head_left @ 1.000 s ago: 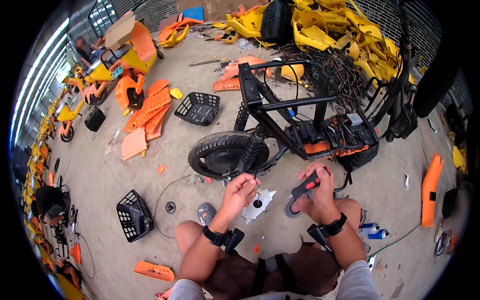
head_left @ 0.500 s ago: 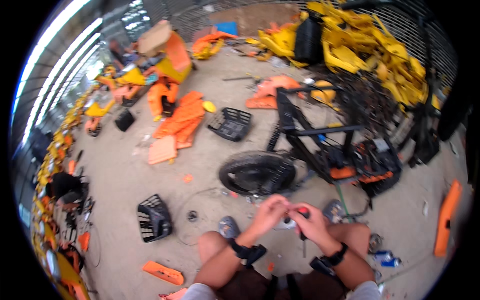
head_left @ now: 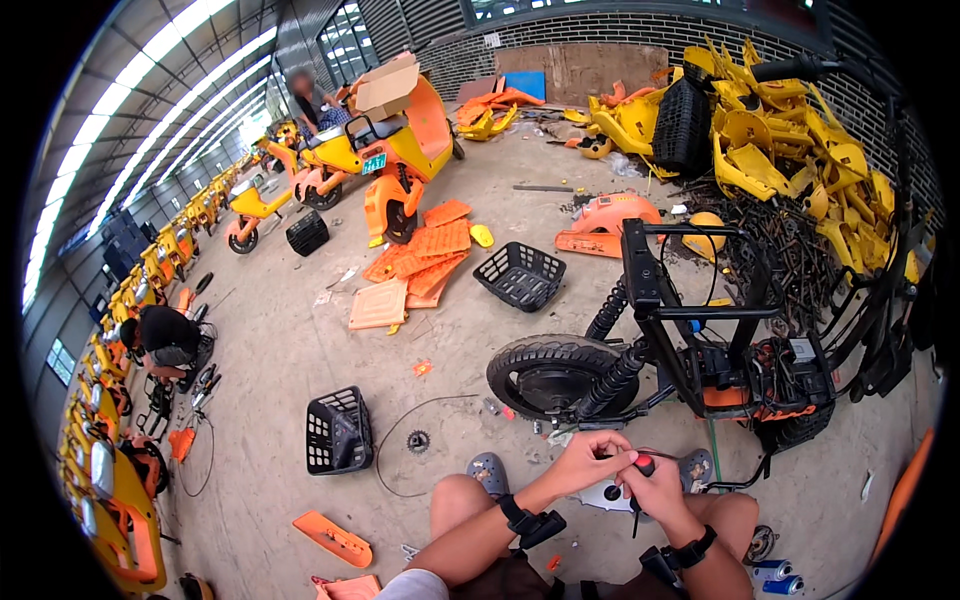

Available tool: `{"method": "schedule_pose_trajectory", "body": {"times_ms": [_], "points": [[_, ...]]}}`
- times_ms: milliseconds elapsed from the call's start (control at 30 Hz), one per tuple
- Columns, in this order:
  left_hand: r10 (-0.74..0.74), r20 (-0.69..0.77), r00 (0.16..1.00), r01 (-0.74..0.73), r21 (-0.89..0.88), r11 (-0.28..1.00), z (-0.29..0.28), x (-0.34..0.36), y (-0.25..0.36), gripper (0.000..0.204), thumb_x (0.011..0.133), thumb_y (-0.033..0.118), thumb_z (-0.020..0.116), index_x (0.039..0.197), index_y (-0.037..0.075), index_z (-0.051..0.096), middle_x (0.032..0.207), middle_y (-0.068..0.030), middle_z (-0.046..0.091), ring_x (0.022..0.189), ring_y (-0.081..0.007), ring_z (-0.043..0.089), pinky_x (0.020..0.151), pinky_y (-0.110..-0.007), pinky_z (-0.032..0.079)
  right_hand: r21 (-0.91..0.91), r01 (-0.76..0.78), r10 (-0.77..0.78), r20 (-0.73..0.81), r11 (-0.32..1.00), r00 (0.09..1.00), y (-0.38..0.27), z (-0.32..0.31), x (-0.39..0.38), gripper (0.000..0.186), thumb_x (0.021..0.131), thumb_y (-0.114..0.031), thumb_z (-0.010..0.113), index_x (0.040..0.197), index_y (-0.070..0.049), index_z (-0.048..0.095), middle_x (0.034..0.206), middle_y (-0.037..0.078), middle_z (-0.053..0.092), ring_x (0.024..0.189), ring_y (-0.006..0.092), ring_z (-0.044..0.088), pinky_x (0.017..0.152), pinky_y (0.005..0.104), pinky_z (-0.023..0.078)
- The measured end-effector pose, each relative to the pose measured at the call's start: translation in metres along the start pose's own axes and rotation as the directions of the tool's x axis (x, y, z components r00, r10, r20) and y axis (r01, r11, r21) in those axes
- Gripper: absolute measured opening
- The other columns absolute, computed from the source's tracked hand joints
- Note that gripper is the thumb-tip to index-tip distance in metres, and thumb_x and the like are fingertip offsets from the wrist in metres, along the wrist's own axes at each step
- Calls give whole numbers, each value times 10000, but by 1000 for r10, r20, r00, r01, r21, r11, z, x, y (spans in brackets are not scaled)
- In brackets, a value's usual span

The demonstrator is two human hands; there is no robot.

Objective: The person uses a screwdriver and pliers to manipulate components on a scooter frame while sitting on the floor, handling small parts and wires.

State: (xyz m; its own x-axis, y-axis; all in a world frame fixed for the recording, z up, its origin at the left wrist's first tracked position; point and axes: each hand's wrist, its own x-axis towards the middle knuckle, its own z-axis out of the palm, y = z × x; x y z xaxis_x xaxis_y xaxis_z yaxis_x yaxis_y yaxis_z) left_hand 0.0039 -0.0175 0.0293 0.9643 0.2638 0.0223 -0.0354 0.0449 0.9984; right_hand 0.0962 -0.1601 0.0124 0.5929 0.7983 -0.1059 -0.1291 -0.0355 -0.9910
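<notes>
Red-and-black hand tool (head_left: 645, 464) held in the right hand (head_left: 657, 492) of a person with knees bent on the concrete floor (head_left: 260, 330). Right fingers curled round its handle; thin dark shaft points down. Left hand (head_left: 585, 465): fingers bent, tips drawn together, meeting the right hand's fingers. Cannot tell from where I stand whether they pinch anything small. Both wrists carry black straps.

Directly below the hands: pale plate (head_left: 597, 497) with a dark round centre, on the floor between two grey clogs (head_left: 487, 474), partly covered by the hands.

Just beyond the feet: black vehicle frame (head_left: 690, 312), coil springs beside its thick-tyred wheel (head_left: 530, 378), wiring and orange parts exposed. Toward the floor's left side: toothed sprocket (head_left: 418, 441) inside the curve of a thin cable (head_left: 382, 483); black basket (head_left: 338, 430) just beside that cable. Second basket (head_left: 520, 277) farther off, near stacked orange panels (head_left: 425, 255). Near the right knee: two blue cans (head_left: 778, 584), lying side by side.

Far edge of floor, against the brick wall: heap of yellow body panels (head_left: 760, 165). Left edge: long row of yellow scooters (head_left: 135, 490); another person (head_left: 168, 335), dark top, crouches near them.
</notes>
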Motion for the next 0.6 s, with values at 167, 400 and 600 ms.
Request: {"method": "schedule_pose_trajectory", "body": {"times_ms": [167,400,600], "points": [[44,-106,993,-41,36,999,4,0,-17,175,939,186,628,931,14,657,688,44,598,633,3,507,535,-194,387,-45,-11,10,-31,999,999,-9,3,-1,154,857,-100,652,770,17,602,634,44,623,503,66,549,455,218,420],[68,-245,967,-8,238,971,7,-1,-23,199,950,185,607,907,-9,625,688,22,590,630,-13,507,540,-208,405,-41,-4,4,-9,999,1000,-5,3,-1,135,849,-84,666,774,11,606,628,48,624,506,70,555,451,220,423],[106,-273,956,-33,260,965,6,-4,-25,182,941,170,613,893,-6,612,674,15,587,611,-15,501,524,-218,407,-97,11,-8,31,995,999,-4,3,-1,129,845,-86,678,779,4,612,639,47,633,518,69,559,472,217,437]]}}
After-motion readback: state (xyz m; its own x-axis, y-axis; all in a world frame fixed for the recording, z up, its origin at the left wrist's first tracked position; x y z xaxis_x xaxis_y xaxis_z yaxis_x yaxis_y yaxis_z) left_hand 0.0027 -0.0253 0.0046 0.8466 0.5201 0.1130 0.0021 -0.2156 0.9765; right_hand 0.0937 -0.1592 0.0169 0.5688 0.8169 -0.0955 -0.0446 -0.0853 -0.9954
